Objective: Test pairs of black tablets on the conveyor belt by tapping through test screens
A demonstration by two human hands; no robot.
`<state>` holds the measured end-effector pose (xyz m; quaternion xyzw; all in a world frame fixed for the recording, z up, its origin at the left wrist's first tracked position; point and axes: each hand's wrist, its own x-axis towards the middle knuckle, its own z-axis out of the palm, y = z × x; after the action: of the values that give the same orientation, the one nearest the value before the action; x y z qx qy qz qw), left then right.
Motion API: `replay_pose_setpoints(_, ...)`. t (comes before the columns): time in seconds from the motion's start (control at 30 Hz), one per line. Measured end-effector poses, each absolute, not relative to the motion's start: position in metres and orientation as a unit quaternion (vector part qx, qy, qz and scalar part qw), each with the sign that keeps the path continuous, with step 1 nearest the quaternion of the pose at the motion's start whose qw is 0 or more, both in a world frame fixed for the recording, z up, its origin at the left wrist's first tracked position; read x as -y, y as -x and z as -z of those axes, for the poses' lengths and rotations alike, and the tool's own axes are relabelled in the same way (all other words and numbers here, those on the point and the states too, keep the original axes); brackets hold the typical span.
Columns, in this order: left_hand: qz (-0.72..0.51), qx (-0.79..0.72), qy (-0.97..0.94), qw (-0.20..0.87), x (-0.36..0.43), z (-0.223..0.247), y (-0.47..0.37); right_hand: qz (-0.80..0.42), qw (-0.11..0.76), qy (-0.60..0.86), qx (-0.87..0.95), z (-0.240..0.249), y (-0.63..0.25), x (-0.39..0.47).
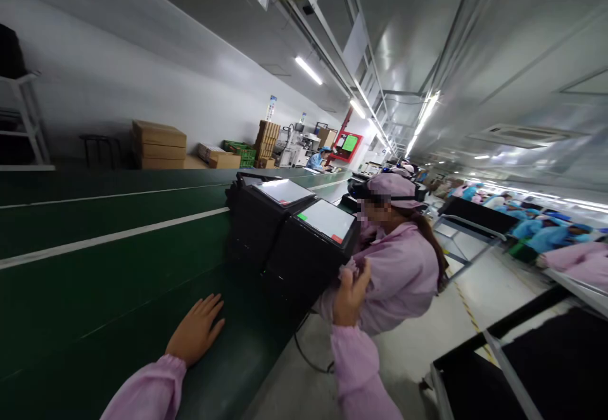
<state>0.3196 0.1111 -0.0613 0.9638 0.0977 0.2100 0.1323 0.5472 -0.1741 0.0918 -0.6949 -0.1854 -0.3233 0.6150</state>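
Observation:
My left hand point(196, 330) rests flat on the green work surface point(142, 293), its fingers stretched out and holding nothing. Raised beyond the edge of that surface, my right hand point(350, 294) has its fingers apart and appears empty. It is nearest to a tall black stack point(304, 261), perhaps of trays, though I cannot tell whether it touches it. A flat pale panel point(327, 219) with green and red tabs lies on top. Close behind stands a second black stack point(254, 223), topped by another pale panel point(285, 190).
A co-worker point(399, 268) in pink leans beside the stacks, close to my right hand. A cart with black contents point(560, 356) stands at lower right, and another cart point(468, 242) farther back. Cardboard boxes point(159, 144) sit along the left wall.

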Motion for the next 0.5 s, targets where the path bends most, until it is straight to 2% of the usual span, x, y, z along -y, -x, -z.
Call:
replay_pose_setpoints(0.1, -0.216, -0.11, -0.96, 0.144, -0.112, 0.056, -0.321, 0.334, 0.584, 0.717, 0.185, -0.12, -0.567, 0.16)
replay_pose_setpoints(0.3, -0.205, -0.132, -0.958, 0.152, -0.123, 0.06, -0.329, 0.352, 0.581, 0.716, 0.16, -0.123, -0.586, 0.138)
replay_pose_setpoints(0.5, -0.228, -0.143, -0.949, 0.167, -0.132, 0.068, -0.322, 0.376, 0.606, 0.677, 0.181, -0.125, -0.54, 0.147)
